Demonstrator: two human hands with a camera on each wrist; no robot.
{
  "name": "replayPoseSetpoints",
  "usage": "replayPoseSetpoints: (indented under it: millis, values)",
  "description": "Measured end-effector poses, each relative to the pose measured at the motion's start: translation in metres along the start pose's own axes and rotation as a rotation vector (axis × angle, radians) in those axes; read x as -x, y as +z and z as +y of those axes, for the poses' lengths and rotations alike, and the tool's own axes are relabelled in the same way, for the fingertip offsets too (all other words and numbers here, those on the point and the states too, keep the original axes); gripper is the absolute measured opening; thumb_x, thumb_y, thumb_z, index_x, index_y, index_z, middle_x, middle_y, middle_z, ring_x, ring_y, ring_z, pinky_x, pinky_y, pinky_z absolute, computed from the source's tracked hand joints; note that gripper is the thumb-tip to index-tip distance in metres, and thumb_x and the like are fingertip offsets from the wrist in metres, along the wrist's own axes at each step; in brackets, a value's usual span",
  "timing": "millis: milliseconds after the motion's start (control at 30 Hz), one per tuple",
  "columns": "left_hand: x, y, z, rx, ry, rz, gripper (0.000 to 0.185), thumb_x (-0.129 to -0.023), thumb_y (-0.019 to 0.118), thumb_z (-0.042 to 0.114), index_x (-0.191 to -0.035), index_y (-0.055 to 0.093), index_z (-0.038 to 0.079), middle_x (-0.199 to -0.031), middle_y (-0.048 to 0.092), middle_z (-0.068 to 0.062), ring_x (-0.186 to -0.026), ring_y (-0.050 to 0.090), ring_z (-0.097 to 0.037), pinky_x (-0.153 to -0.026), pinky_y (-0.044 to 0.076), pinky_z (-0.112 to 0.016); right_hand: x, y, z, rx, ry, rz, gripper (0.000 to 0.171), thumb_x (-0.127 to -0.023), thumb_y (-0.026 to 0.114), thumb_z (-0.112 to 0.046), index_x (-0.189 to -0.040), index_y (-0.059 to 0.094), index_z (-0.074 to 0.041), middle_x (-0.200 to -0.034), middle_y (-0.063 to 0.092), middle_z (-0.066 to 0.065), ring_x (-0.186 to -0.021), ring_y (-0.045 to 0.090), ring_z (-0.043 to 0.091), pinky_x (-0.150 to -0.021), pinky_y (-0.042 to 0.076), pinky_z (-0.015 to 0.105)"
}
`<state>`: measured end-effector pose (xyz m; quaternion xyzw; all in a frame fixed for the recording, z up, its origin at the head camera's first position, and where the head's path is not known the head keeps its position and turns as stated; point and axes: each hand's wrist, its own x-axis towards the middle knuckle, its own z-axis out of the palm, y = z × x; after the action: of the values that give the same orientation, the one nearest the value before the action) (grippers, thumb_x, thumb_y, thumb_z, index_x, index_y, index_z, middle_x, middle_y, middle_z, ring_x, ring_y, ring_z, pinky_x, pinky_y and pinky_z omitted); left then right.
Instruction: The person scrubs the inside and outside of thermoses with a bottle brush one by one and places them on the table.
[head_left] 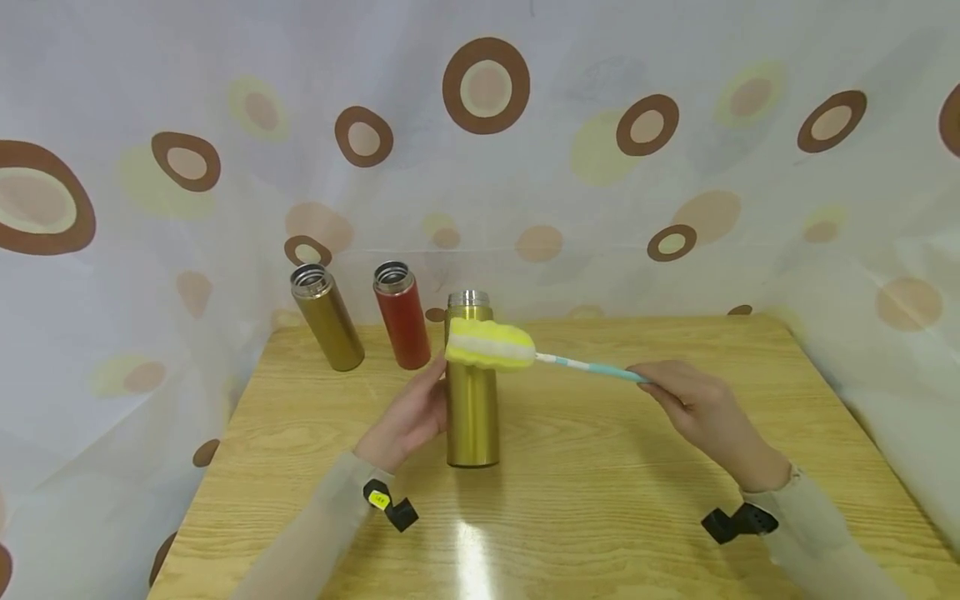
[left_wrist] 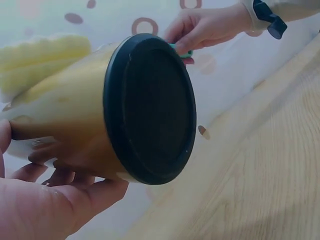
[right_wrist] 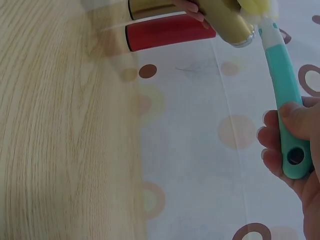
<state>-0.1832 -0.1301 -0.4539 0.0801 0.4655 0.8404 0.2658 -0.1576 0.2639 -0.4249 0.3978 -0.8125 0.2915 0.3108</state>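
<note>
A makeshift recording booth rather than a lived-in room: a pale wooden bench (head_left: 600, 500) is closed in on three sides by a white curtain (head_left: 600, 167) printed with brown and yellow rings.

Pale beige long sleeves (head_left: 322, 508) on both arms; black wrist strap (head_left: 738, 522) each side, left strap (head_left: 392, 505) with yellow tag.

Head view high, facing down; 2 close wrist views, sharing the gold flask (head_left: 472, 400).
</note>
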Motion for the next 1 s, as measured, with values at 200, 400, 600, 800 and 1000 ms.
replayPoseSetpoints:
  millis: [200, 400, 600, 800, 1000]
  values:
    - [0.0, -0.003, 0.008, 0.07, 0.02, 0.092, 0.045, -0.109, 0.039, 0.054, -0.139, 0.047, 0.021, -0.129, 0.058, 0.002, -0.116, 0.061, -0.013, -0.098, 0.052, -0.031, 0.002, -0.001, -0.003, -0.03, -0.005, -0.111, 0.044, -0.111, 0.047, -0.039, -0.119, 0.076, -0.007, -0.106, 0.076, 0.002, -0.095, 0.07, 0.015, -0.082, 0.051, 0.011]
    - [-0.005, -0.007, 0.013, 0.046, 0.035, 0.086, 0.055, -0.108, 0.039, 0.057, -0.15, 0.037, 0.021, -0.137, 0.053, 0.0, -0.123, 0.058, -0.014, -0.104, 0.05, -0.031, 0.007, -0.003, -0.003, -0.102, -0.045, -0.175, 0.038, -0.11, 0.048, -0.033, -0.118, 0.075, -0.007, -0.105, 0.075, 0.001, -0.088, 0.068, 0.01, -0.07, 0.049, 0.014]
    - [-0.008, -0.01, 0.015, 0.046, 0.061, 0.08, 0.047, -0.109, 0.038, 0.054, -0.145, 0.041, 0.023, -0.131, 0.059, 0.002, -0.121, 0.06, -0.015, -0.105, 0.05, -0.033, 0.01, -0.004, -0.004, -0.171, -0.057, -0.207, 0.032, -0.109, 0.052, -0.028, -0.119, 0.075, -0.007, -0.107, 0.075, 0.001, -0.087, 0.067, 0.008, -0.069, 0.049, 0.015]
    - [-0.008, -0.012, 0.012, 0.052, 0.026, 0.042, 0.05, -0.109, 0.036, 0.055, -0.147, 0.038, 0.022, -0.133, 0.058, 0.002, -0.121, 0.06, -0.014, -0.106, 0.049, -0.032, 0.009, -0.007, -0.004, -0.138, -0.05, -0.187, 0.037, -0.11, 0.049, -0.032, -0.118, 0.075, -0.007, -0.103, 0.074, 0.0, -0.079, 0.058, 0.002, -0.065, 0.043, 0.014]
    - [-0.008, -0.011, 0.005, 0.028, -0.031, -0.033, 0.049, -0.111, 0.026, 0.054, -0.145, 0.038, 0.02, -0.13, 0.06, 0.0, -0.117, 0.062, -0.015, -0.099, 0.053, -0.032, 0.001, -0.01, -0.003, -0.02, 0.013, -0.051, 0.044, -0.11, 0.049, -0.038, -0.116, 0.076, -0.003, -0.102, 0.077, 0.005, -0.088, 0.071, 0.011, -0.08, 0.051, 0.009]
